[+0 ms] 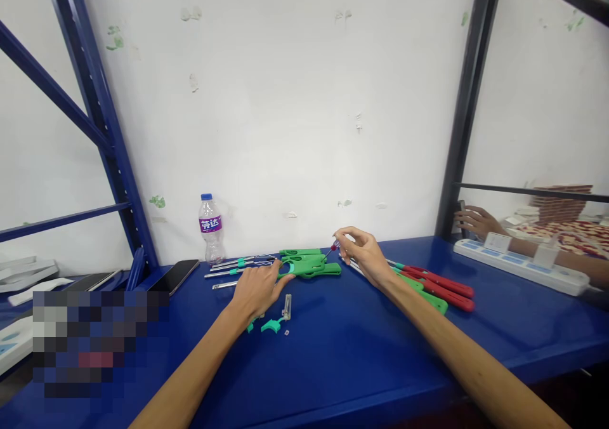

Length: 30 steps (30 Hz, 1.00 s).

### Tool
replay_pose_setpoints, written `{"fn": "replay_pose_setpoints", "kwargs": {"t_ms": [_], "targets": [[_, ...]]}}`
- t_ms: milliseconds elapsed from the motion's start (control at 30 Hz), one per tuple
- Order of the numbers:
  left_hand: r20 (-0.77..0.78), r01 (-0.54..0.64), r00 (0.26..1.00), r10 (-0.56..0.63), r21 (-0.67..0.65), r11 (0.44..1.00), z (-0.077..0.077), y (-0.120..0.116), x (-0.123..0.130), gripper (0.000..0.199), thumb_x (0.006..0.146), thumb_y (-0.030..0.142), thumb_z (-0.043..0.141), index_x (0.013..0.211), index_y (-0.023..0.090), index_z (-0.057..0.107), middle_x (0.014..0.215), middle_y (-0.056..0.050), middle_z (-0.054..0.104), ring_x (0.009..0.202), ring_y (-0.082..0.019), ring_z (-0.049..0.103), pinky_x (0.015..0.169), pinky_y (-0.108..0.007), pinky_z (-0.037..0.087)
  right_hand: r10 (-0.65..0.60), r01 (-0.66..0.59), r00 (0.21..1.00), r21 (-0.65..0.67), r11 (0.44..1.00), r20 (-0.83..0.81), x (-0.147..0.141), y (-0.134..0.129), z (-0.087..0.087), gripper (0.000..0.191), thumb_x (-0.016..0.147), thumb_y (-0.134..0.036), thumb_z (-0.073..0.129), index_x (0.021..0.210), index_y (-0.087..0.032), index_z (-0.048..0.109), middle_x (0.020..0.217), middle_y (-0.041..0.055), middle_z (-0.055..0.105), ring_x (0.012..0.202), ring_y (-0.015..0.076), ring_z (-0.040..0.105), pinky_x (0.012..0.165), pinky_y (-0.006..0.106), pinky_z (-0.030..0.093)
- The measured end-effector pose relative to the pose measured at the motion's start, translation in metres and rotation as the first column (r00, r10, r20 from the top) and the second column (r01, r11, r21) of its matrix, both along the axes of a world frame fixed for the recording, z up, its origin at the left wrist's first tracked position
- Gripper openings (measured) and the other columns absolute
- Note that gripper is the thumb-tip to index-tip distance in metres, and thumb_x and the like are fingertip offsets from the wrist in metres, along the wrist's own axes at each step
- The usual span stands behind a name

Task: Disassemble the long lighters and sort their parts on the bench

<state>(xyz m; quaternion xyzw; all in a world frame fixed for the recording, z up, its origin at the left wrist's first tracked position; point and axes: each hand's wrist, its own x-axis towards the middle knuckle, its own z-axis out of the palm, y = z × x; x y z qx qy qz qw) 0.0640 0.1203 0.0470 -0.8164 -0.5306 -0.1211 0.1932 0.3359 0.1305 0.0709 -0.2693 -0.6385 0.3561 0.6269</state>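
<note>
My left hand (257, 288) is closed on a green lighter (307, 266) with a metal tube, held low over the blue table. In my right hand (359, 249) a small screwdriver (334, 246) with a red and clear handle is pinched, its shaft slanting down to the lighter's green body. Behind my left hand lie more green lighter parts (301, 252) and metal tubes (231, 272). Nearer me are a teal trigger piece (272, 326), a clear small tank (287, 306) and a tiny pale part (286, 332). Red lighters (445, 287) and green ones (434, 298) lie beyond my right forearm.
A bottle (211, 229) stands against the wall, beside a phone (177, 277) on the blue table (333, 359). At the right are a white power strip (521, 265) and another person's hand (478, 219) behind the dark post. Blue shelf posts (102, 124) rise at left.
</note>
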Motion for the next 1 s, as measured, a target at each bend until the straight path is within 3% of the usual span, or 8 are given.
{"fn": "replay_pose_setpoints", "kwargs": {"t_ms": [167, 300, 400, 467, 567, 667, 867, 1000], "targets": [[-0.005, 0.001, 1.000, -0.001, -0.002, 1.000, -0.0015, -0.0006, 0.0011, 0.057, 0.107, 0.058, 0.030, 0.124, 0.015, 0.062, 0.099, -0.014, 0.079, 0.092, -0.032, 0.076, 0.071, -0.035, 0.049, 0.033, -0.033, 0.999, -0.036, 0.999, -0.007, 0.0007, -0.0022, 0.0032, 0.043, 0.084, -0.057, 0.078, 0.106, -0.020, 0.073, 0.110, 0.0080, 0.070, 0.057, 0.0095, 0.058, 0.043, 0.020, 0.045], [-0.006, -0.007, 1.000, 0.007, -0.004, 1.000, -0.0017, -0.0010, 0.0027, 0.057, 0.106, 0.059, 0.029, 0.125, 0.016, 0.061, 0.100, -0.014, 0.079, 0.093, -0.031, 0.076, 0.073, -0.034, 0.049, 0.048, -0.050, 0.998, -0.051, 0.997, -0.038, -0.0011, -0.0051, 0.0057, 0.043, 0.083, -0.059, 0.078, 0.099, -0.020, 0.073, 0.110, 0.0086, 0.068, 0.071, 0.0147, 0.064, 0.047, 0.021, 0.047], [-0.007, -0.011, 1.000, 0.011, -0.006, 1.000, -0.0019, -0.0014, 0.0032, 0.058, 0.106, 0.060, 0.029, 0.127, 0.016, 0.060, 0.098, -0.014, 0.079, 0.093, -0.032, 0.076, 0.074, -0.034, 0.048, 0.029, -0.033, 0.997, -0.053, 0.998, -0.071, 0.0000, -0.0029, 0.0048, 0.039, 0.078, -0.053, 0.084, 0.093, -0.020, 0.072, 0.101, 0.0046, 0.068, 0.062, 0.0106, 0.057, 0.044, 0.019, 0.043], [-0.009, -0.010, 1.000, 0.010, -0.010, 1.000, -0.0023, -0.0017, 0.0031, 0.058, 0.106, 0.060, 0.029, 0.127, 0.015, 0.060, 0.098, -0.014, 0.079, 0.093, -0.032, 0.076, 0.074, -0.034, 0.048, 0.028, -0.034, 0.996, -0.064, 0.997, -0.082, 0.0019, -0.0007, 0.0039, 0.040, 0.078, -0.052, 0.085, 0.099, -0.021, 0.071, 0.098, 0.0033, 0.068, 0.055, 0.0080, 0.052, 0.042, 0.019, 0.039], [-0.010, -0.004, 1.000, 0.003, -0.011, 1.000, -0.0028, -0.0022, 0.0033, 0.059, 0.106, 0.060, 0.029, 0.128, 0.015, 0.059, 0.098, -0.015, 0.079, 0.092, -0.032, 0.076, 0.073, -0.034, 0.048, 0.052, -0.060, 0.995, -0.084, 0.995, -0.086, 0.0037, 0.0005, 0.0040, 0.045, 0.082, -0.055, 0.081, 0.111, -0.022, 0.069, 0.106, 0.0056, 0.069, 0.051, 0.0064, 0.050, 0.040, 0.019, 0.037], [-0.010, 0.002, 1.000, -0.003, -0.009, 1.000, -0.0028, -0.0029, 0.0041, 0.060, 0.106, 0.060, 0.028, 0.129, 0.014, 0.059, 0.097, -0.015, 0.079, 0.090, -0.033, 0.076, 0.070, -0.034, 0.048, 0.077, -0.086, 0.993, -0.092, 0.992, -0.090, 0.0028, -0.0016, 0.0049, 0.041, 0.085, -0.057, 0.078, 0.103, -0.021, 0.071, 0.112, 0.0070, 0.067, 0.057, 0.0080, 0.054, 0.041, 0.018, 0.038], [0.000, -0.006, 1.000, 0.006, 0.004, 1.000, -0.0030, -0.0021, 0.0029, 0.061, 0.106, 0.060, 0.028, 0.130, 0.014, 0.059, 0.098, -0.015, 0.079, 0.091, -0.033, 0.076, 0.070, -0.035, 0.048, 0.080, -0.090, 0.991, -0.085, 0.992, -0.111, 0.0005, -0.0036, 0.0039, 0.039, 0.075, -0.052, 0.088, 0.086, -0.019, 0.071, 0.087, 0.0012, 0.060, 0.059, 0.0094, 0.050, 0.042, 0.018, 0.037], [0.000, -0.010, 1.000, 0.010, 0.006, 1.000, -0.0041, 0.0003, 0.0008, 0.060, 0.106, 0.060, 0.030, 0.128, 0.014, 0.060, 0.097, -0.014, 0.079, 0.092, -0.034, 0.076, 0.071, -0.035, 0.048, 0.105, -0.115, 0.989, -0.093, 0.989, -0.105, 0.0025, -0.0023, 0.0027, 0.039, 0.078, -0.050, 0.086, 0.100, -0.021, 0.072, 0.097, 0.0025, 0.065, 0.052, 0.0063, 0.046, 0.040, 0.018, 0.035]]}}
